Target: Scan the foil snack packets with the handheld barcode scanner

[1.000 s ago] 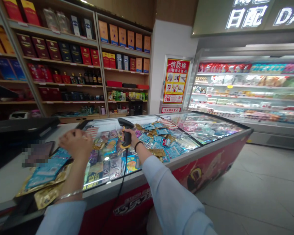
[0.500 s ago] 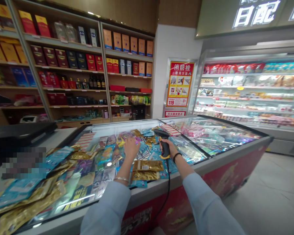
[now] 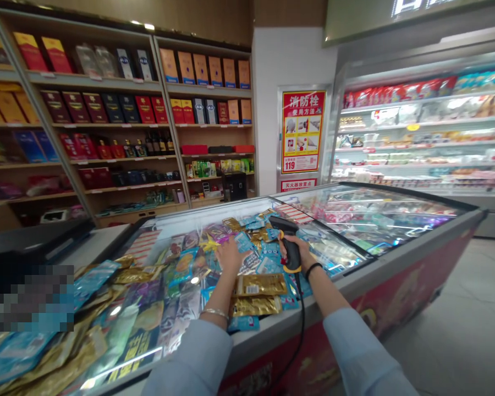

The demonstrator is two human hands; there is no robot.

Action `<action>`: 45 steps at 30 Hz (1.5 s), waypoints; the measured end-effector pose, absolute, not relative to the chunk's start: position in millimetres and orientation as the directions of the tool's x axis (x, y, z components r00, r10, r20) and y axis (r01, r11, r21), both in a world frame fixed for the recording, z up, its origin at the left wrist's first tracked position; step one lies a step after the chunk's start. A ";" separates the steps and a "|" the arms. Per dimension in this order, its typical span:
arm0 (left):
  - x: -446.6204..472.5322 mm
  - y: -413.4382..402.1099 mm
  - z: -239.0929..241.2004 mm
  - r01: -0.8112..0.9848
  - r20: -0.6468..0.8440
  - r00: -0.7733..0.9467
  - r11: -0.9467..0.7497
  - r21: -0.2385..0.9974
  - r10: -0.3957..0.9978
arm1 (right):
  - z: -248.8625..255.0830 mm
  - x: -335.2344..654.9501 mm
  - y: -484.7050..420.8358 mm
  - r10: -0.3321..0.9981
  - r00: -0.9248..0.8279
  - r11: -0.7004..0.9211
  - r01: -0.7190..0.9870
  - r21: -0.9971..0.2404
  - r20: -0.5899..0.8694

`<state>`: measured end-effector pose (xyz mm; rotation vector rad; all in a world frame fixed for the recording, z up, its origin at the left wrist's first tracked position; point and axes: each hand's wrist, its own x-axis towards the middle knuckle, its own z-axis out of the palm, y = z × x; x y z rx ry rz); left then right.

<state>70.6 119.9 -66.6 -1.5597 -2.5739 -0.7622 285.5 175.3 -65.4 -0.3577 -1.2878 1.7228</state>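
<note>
My right hand point(image 3: 301, 254) is wrapped round the grip of a black and yellow barcode scanner point(image 3: 292, 256). The scanner's head points left and away over the pile, and a black cable drops from its handle. My left hand point(image 3: 230, 254) is over the packets with its thumb apart from the fingers; the fingertips are partly hidden. Beside it lie a blue-and-white packet point(image 3: 248, 263) and, further back, a purple and yellow packet point(image 3: 218, 237). Gold packets point(image 3: 259, 285), one with a barcode facing up, rest on the freezer's glass top in front of my hands, with blue packets point(image 3: 243, 323) under them.
The chest freezer point(image 3: 396, 280) stretches across below me, with goods under its glass. More gold and blue packets point(image 3: 82, 330) are heaped at the left. Behind stand shelves of boxed bottles point(image 3: 127, 107), a fire-hydrant sign point(image 3: 303, 132) and a refrigerated display point(image 3: 429, 137).
The view has shifted, so the freezer and both hands appear further right. My left hand's thumb now shows apart from the fingers. The scanner stays in my right hand.
</note>
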 end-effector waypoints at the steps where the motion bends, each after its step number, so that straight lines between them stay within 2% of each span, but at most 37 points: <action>1: 69.7 120.2 -66.3 0.843 0.282 -0.470 0.331 0.424 0.837 | -63.9 285.2 173.9 0.800 -0.532 -0.024 -0.492 -0.870 0.279; 3: 67.3 121.3 -66.3 0.830 0.312 -0.400 0.196 0.523 0.862 | -60.6 284.9 170.2 0.801 -0.527 -0.014 -0.490 -0.872 0.283; 6: 63.3 123.8 -66.0 0.754 0.442 -0.316 -0.060 0.654 0.840 | -55.0 286.6 162.8 0.788 -0.528 0.028 -0.484 -0.875 0.317; 8: 61.2 125.1 -64.0 0.709 0.540 -0.303 -0.193 0.679 0.785 | -51.2 289.1 157.1 0.774 -0.535 0.053 -0.479 -0.876 0.339; 11: 59.3 125.4 -59.0 0.670 0.615 -0.321 -0.287 0.685 0.720 | -47.6 293.6 150.2 0.775 -0.534 0.066 -0.463 -0.884 0.338; 17: 58.0 122.5 -53.3 0.660 0.611 -0.394 -0.251 0.708 0.687 | -50.0 298.0 147.3 0.792 -0.525 0.064 -0.436 -0.898 0.312; 24: 58.2 120.7 -51.8 0.686 0.629 -0.386 -0.246 0.685 0.675 | -50.2 299.6 145.8 0.774 -0.556 0.097 -0.368 -0.925 0.303; 36: 61.4 107.0 -38.8 0.654 0.611 -0.432 -0.237 0.718 0.663 | -36.6 300.2 132.3 0.790 -0.535 0.095 -0.376 -0.922 0.300; 40: 34.2 75.5 -0.5 0.636 0.665 -0.509 -0.282 0.718 0.546 | -3.1 293.4 112.1 0.784 -0.549 0.093 -0.360 -0.929 0.291; 45: -40.3 14.0 61.3 0.728 0.768 -0.550 -0.261 0.634 0.328 | 44.0 245.2 79.1 0.703 -0.603 0.134 -0.407 -0.903 0.377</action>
